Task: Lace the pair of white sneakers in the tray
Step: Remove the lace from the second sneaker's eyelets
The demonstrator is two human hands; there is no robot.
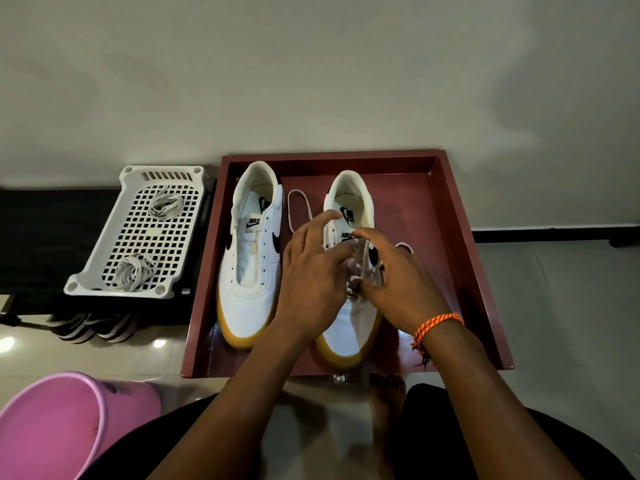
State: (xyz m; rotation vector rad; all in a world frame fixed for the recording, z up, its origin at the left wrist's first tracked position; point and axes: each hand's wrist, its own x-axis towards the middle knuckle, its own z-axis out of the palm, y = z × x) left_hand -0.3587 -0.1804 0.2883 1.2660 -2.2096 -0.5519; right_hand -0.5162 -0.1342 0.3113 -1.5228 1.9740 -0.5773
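Observation:
Two white sneakers with gum soles lie toes toward me in the dark red tray [453, 216]. The left sneaker [249, 271] has empty eyelets and no lace. My hands meet over the middle of the right sneaker [349, 199]. A white shoelace [299, 209] loops on the tray floor between the shoes and runs under my hands, and another bit of it shows by the shoe's right side. My left hand [311, 271] pinches the lace with thumb and curled fingers, its index finger raised. My right hand [398, 282], with an orange wrist cord, pinches a blurred strand over the eyelets.
A white perforated basket [104, 271] with two bundled laces [166, 206] sits on a black bench left of the tray. Striped sandals [100, 327] lie under the bench. A pink bucket [62, 420] stands at the lower left. A wall rises behind the tray.

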